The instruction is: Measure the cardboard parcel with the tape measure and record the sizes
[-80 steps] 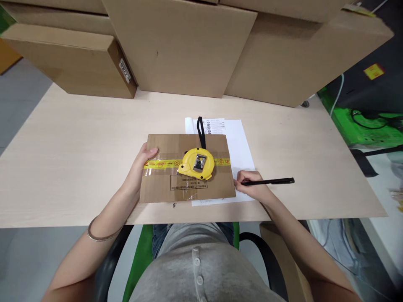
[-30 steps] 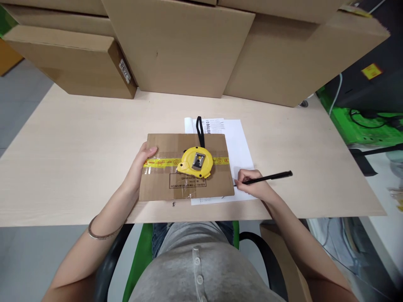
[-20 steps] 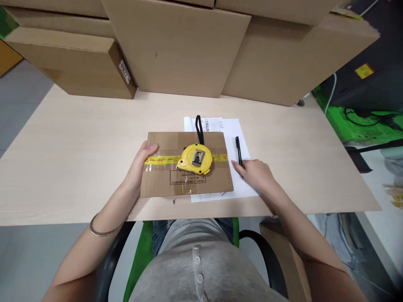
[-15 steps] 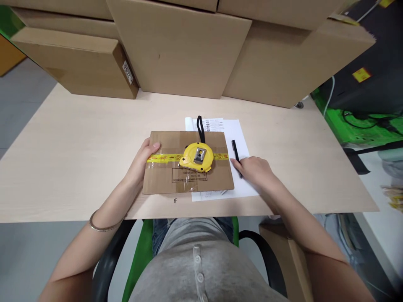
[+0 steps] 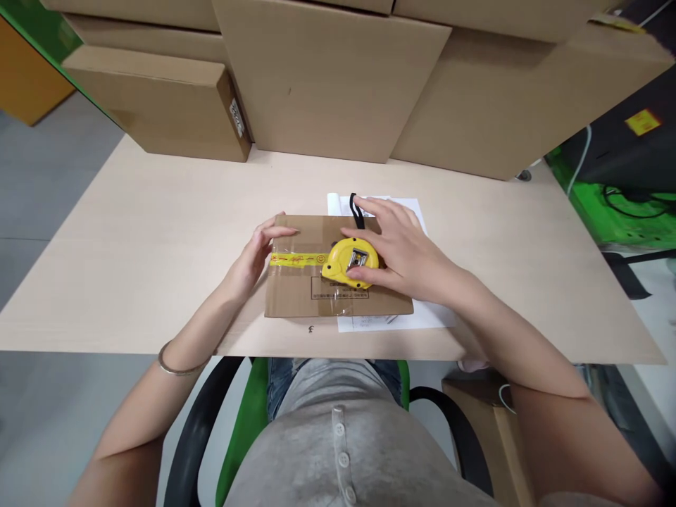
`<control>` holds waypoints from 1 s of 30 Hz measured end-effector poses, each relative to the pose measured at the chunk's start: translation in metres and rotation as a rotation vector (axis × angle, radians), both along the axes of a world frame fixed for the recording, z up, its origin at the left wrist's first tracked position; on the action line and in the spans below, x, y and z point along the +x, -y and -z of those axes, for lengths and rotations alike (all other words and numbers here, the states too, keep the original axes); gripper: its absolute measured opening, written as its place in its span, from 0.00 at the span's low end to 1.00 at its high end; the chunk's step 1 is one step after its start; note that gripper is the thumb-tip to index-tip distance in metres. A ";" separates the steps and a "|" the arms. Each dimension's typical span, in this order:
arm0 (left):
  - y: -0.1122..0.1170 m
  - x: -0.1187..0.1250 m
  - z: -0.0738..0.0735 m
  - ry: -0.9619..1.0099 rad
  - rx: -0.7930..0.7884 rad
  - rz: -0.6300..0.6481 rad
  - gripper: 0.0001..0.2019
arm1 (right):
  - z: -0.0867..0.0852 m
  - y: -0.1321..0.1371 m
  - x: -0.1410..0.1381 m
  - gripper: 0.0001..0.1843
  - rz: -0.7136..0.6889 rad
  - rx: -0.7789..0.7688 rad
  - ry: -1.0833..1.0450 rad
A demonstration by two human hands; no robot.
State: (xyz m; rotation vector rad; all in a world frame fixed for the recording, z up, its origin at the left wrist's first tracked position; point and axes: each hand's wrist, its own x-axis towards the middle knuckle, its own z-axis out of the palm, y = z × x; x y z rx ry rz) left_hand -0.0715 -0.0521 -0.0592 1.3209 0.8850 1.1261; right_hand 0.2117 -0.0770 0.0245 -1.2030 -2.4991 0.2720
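Observation:
A flat cardboard box (image 5: 296, 299) with a strip of yellow printed tape lies near the desk's front edge, partly over white papers (image 5: 438, 315). My left hand (image 5: 254, 264) grips the box at its left edge, one digit stretched over the top face. On the box rests a yellow tape measure (image 5: 338, 267) with a metal belt clip and a black wrist strap (image 5: 358, 211). My right hand (image 5: 404, 246) reaches over from the right and closes around the tape measure, its thumb by the clip. No pen shows now; my right hand and forearm cover that area.
Large cardboard boxes (image 5: 327, 84) line the back of the pale desk (image 5: 174, 232). A smaller carton (image 5: 158, 109) stands at the back left. On the right are a dark item with a yellow label (image 5: 643, 122) and cables on a green surface (image 5: 591, 201).
My right hand has left the pen beside the box and come up and left onto the tape measure. My left hand has shifted its fingers on the box's left edge. The view has moved slightly.

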 end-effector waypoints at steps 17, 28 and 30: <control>0.001 0.002 0.006 0.081 -0.012 -0.042 0.27 | -0.014 -0.021 -0.054 0.23 -0.282 -0.140 -0.498; 0.000 -0.011 0.016 -0.009 -0.046 -0.001 0.26 | -0.006 -0.031 -0.080 0.19 -0.247 -0.230 -0.255; -0.002 -0.015 0.021 -0.046 -0.019 0.015 0.25 | -0.003 -0.029 -0.076 0.20 -0.235 -0.213 -0.256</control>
